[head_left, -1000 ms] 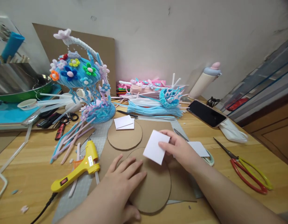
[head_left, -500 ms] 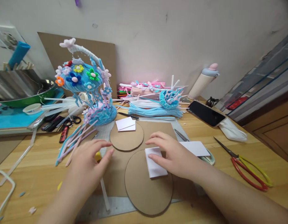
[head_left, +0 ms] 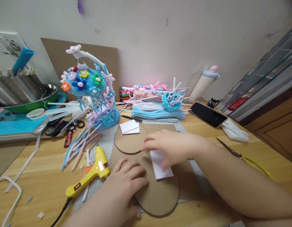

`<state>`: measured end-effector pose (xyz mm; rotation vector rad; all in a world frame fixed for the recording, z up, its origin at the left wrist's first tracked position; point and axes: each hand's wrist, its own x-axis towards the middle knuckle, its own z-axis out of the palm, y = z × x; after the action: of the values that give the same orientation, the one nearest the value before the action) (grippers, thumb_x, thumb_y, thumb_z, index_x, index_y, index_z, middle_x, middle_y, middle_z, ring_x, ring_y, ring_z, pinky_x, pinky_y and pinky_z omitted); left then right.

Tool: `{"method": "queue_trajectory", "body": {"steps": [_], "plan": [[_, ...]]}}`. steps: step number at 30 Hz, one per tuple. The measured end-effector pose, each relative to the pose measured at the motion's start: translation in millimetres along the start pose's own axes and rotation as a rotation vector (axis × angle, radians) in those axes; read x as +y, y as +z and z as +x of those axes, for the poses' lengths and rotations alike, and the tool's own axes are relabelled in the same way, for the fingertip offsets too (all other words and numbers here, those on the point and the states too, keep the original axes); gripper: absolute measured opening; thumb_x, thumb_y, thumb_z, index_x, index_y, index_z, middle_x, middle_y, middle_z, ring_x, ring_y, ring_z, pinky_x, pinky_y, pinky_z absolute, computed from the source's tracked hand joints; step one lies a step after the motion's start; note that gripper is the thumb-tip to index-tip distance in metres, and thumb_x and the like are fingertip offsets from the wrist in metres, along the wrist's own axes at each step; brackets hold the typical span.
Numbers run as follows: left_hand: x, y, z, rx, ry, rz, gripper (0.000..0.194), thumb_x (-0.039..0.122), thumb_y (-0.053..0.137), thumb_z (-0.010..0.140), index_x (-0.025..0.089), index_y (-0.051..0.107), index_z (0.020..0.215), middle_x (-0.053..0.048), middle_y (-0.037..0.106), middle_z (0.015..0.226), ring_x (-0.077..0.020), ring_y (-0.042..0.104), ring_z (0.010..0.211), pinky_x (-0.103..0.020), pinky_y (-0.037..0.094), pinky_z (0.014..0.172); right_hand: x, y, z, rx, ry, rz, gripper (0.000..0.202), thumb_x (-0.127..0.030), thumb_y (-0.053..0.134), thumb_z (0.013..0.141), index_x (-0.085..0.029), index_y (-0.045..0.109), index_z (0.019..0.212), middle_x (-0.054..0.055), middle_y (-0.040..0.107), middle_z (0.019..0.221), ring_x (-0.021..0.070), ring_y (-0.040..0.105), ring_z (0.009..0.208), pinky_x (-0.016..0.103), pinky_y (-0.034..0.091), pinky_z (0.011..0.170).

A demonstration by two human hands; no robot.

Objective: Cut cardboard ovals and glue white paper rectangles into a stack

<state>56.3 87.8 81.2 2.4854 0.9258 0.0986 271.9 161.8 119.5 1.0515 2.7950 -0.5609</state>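
A large cardboard disc (head_left: 157,198) lies near the table's front, with a folded white paper piece (head_left: 161,167) on it. Behind it sits a smaller cardboard disc (head_left: 127,143) bearing white paper cards (head_left: 129,126). My left hand (head_left: 127,183) rests at the large disc's left edge, fingers apart and holding nothing. Over the white paper piece and the gap between the discs, my right hand (head_left: 163,146) is spread and slightly blurred, with nothing visible in it. A yellow glue gun (head_left: 94,173) lies to the left of my left hand.
A pipe-cleaner flower sculpture (head_left: 89,82) stands at the back left. Bundles of pipe cleaners (head_left: 157,113) lie by the wall. At the right are a phone (head_left: 208,114), a bottle (head_left: 203,83) and scissors (head_left: 241,155). Loose pipe cleaners (head_left: 79,148) lie at the left.
My left hand has moved right onto the large disc, uncovering the glue gun. My right hand has shifted slightly up and left, and its forearm now covers the white paper and part of the scissors.
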Motion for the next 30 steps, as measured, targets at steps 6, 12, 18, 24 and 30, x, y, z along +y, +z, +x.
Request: {"method": "queue_trajectory", "body": {"steps": [6, 12, 18, 24, 30], "plan": [[-9.5, 19.6, 1.8, 0.05, -0.08, 0.035, 0.062, 0.03, 0.082, 0.064, 0.029, 0.056, 0.121, -0.001, 0.059, 0.132, -0.0271, 0.046, 0.123, -0.049, 0.02, 0.109, 4.9, 38.1, -46.5, -0.017, -0.005, -0.045, 0.067, 0.0, 0.064, 0.07, -0.033, 0.053, 0.127, 0.003, 0.049, 0.14, 0.0279, 0.048, 0.12, 0.042, 0.04, 0.095], [-7.7, 26.6, 7.6, 0.07, -0.146, 0.06, 0.052, 0.031, 0.068, 0.08, 0.024, 0.052, 0.129, -0.005, 0.053, 0.14, -0.0266, 0.044, 0.128, -0.053, 0.022, 0.11, 15.7, 48.4, -43.2, 0.115, 0.137, -0.015, 0.056, -0.029, 0.08, 0.066, -0.026, 0.06, 0.118, 0.009, 0.058, 0.117, 0.0314, 0.051, 0.106, 0.046, 0.039, 0.09], [-7.1, 23.7, 6.2, 0.185, -0.152, 0.03, 0.047, 0.032, 0.079, 0.068, 0.026, 0.063, 0.111, -0.002, 0.063, 0.127, -0.0259, 0.048, 0.121, -0.049, 0.025, 0.107, 9.8, 50.4, -25.6, 0.163, 0.092, 0.004, 0.052, -0.03, 0.072, 0.074, -0.019, 0.055, 0.122, 0.011, 0.059, 0.119, 0.0285, 0.05, 0.109, 0.044, 0.033, 0.096], [-7.3, 18.0, 2.8, 0.165, -0.112, -0.029, 0.034, 0.031, 0.08, 0.068, 0.03, 0.066, 0.098, 0.004, 0.068, 0.111, -0.0223, 0.051, 0.117, -0.048, 0.02, 0.107, 1.4, 46.1, -15.8, 0.138, 0.04, 0.019, 0.049, -0.029, 0.074, 0.07, -0.018, 0.058, 0.116, 0.011, 0.059, 0.118, 0.0288, 0.052, 0.109, 0.043, 0.035, 0.096], [-2.1, 22.6, 0.6, 0.137, -0.056, -0.061, 0.031, 0.032, 0.075, 0.073, 0.031, 0.064, 0.102, 0.004, 0.067, 0.115, -0.0199, 0.05, 0.119, -0.047, 0.015, 0.109, 14.5, 24.9, -13.3, 0.095, 0.04, 0.042, 0.052, -0.04, 0.075, 0.067, -0.021, 0.058, 0.112, 0.004, 0.063, 0.107, 0.0218, 0.059, 0.095, 0.029, 0.046, 0.081]]}}
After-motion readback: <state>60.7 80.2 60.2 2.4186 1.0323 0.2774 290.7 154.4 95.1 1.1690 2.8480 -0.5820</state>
